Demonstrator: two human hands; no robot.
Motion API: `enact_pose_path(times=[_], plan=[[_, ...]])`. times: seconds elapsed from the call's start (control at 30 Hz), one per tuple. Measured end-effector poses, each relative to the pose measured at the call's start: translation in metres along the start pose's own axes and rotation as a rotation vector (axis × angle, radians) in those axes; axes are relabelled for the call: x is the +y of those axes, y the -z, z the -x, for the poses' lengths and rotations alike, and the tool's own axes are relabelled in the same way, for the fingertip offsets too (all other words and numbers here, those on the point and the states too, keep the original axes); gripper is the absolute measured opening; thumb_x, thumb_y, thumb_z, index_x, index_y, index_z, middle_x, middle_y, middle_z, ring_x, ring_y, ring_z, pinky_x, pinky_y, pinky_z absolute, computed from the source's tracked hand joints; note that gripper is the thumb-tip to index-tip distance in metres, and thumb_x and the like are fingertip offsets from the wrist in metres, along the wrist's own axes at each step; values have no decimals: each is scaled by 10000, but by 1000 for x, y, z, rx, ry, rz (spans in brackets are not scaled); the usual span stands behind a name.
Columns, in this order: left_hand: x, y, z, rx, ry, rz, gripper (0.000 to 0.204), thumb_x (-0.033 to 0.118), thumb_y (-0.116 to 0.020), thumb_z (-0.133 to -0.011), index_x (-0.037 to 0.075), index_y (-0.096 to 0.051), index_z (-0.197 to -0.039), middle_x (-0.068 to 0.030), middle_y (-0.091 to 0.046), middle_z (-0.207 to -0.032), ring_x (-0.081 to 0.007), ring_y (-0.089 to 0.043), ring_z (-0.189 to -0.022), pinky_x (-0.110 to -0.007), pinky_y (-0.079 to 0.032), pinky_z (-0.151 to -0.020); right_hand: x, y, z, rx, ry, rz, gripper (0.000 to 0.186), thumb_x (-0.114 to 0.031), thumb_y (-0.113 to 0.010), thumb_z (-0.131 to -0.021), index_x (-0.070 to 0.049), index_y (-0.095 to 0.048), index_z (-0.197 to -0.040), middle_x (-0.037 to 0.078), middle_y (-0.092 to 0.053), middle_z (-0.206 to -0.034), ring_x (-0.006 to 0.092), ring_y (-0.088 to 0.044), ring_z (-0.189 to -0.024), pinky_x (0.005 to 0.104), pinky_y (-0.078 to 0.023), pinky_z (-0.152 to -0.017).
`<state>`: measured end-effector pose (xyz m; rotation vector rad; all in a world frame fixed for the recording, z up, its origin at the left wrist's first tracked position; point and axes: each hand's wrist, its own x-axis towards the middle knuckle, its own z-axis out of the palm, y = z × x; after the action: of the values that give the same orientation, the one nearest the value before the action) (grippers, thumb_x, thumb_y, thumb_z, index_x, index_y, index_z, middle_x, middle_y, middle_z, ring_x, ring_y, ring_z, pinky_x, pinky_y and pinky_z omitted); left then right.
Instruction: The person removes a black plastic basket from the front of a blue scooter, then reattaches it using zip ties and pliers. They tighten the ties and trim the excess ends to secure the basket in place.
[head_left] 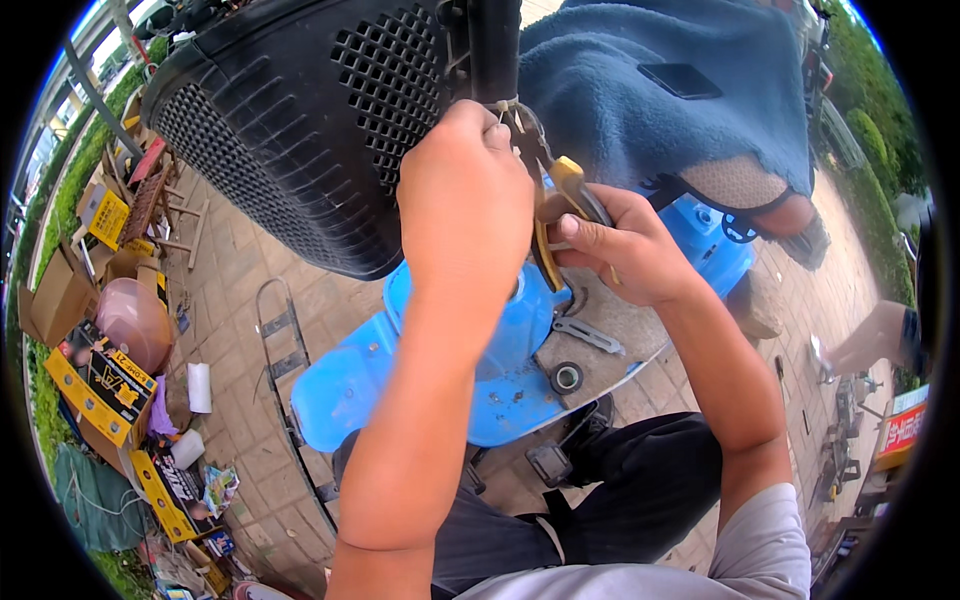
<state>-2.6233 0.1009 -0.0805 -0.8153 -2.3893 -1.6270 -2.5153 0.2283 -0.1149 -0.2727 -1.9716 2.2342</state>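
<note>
My right hand (640,245) is closed round the handles of a pair of pliers (568,178) with yellow and dark grips. The jaws point up and meet a thin pale tie or wire (507,104) around the black post (495,50). Just left of the jaws, my left hand (465,205) is pinched closed against the post; whatever its fingertips hold is hidden. A black plastic basket (290,120) with lattice walls is beside that hand. Below both hands lies the bright blue body panel (345,385) of a scooter-like vehicle, bearing a utility knife (588,334) and a black tape roll (567,377).
A blue towel (590,60) with a dark phone (681,81) covers the seat at the far right. Cardboard boxes (95,390) and litter line the left side of the brick paving (240,420). Another person's bare leg (872,338) shows at right, near scattered tools.
</note>
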Motion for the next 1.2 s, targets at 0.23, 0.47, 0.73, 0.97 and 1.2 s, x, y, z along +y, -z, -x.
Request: enact_pose_path(times=[0.23, 0.47, 0.73, 0.97, 1.2], plan=[[-7, 0, 1, -272, 530, 979, 137, 138, -522, -964, 19, -548, -901, -15, -513, -653, -48, -393, -455, -197, -274, -398, -5, 3, 0, 22, 49, -115, 388, -153, -644, -911, 90, -523, -1188, 155, -632, -1056, 212, -640, -969, 362, -541, -851], [-5, -11, 1, 40, 34, 147, 166, 137, -550, -931, -10, -584, -863, -141, -621, -714, -258, -589, -596, -347, -448, -554, -8, 11, 7, 51, 21, -109, 403, -132, -623, -920, 97, -497, -1226, 178, -619, -1106, 252, -637, -1017, 393, -536, -888], [-3, -2, -6, -36, -18, -25, 179, 147, -553, -929, -14, -586, -856, -131, -612, -688, -246, -587, -594, -356, -446, -549, -11, 10, 7, 12, 68, -97, 426, -153, -603, -929, 106, -477, -1242, 190, -594, -1140, 274, -619, -1049, 430, -524, -894], [4, -17, 4, -164, 587, 1111, 107, 147, -513, -974, 45, -519, -941, -18, -500, -693, -56, -342, -444, -225, -268, -394, -13, 12, 12, 48, 65, -153, 357, -107, -595, -929, 100, -507, -1206, 175, -618, -1090, 259, -635, -1010, 407, -535, -881], [7, -38, 13, -7, 503, 1220, 110, 123, -486, -977, 35, -509, -915, -18, -492, -656, -56, -356, -422, -233, -270, -382, 1, 18, 15, 79, 3, -40, 355, -171, -656, -899, 76, -571, -1140, 109, -634, -1006, 154, -619, -908, 306, -521, -799]])
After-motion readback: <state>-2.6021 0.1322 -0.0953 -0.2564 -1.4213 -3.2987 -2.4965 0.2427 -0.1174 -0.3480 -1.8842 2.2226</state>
